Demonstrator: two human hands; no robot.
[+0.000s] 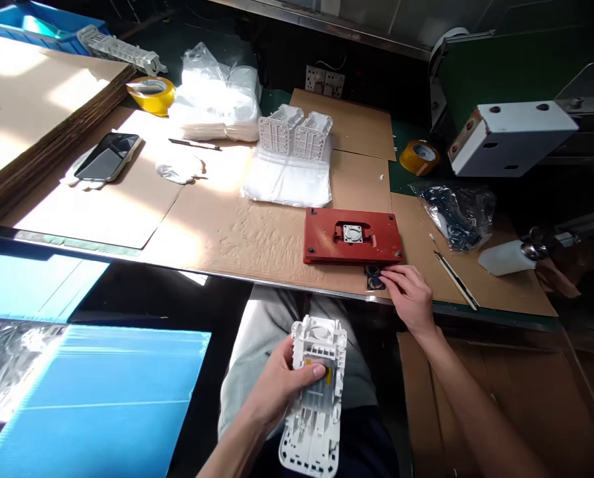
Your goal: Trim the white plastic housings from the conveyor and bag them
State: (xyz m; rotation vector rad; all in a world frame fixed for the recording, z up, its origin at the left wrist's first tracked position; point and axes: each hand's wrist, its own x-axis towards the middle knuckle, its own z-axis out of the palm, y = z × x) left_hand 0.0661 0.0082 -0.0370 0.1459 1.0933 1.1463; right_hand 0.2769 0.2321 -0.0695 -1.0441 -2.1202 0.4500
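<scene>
The fingers of the left hand (277,382) are clamped on a white frame (314,425), thumb across its plate (319,395). Those of the right hand (411,295) nearly meet at the black parts (375,281); whether they grip one is unclear. Just beyond them, a red block (321,239) lies on the table (257,245).

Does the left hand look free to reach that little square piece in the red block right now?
Probably not: the left hand is gripping the white plastic frame, and would likely need to let go first, though nothing covers the square piece.
</scene>
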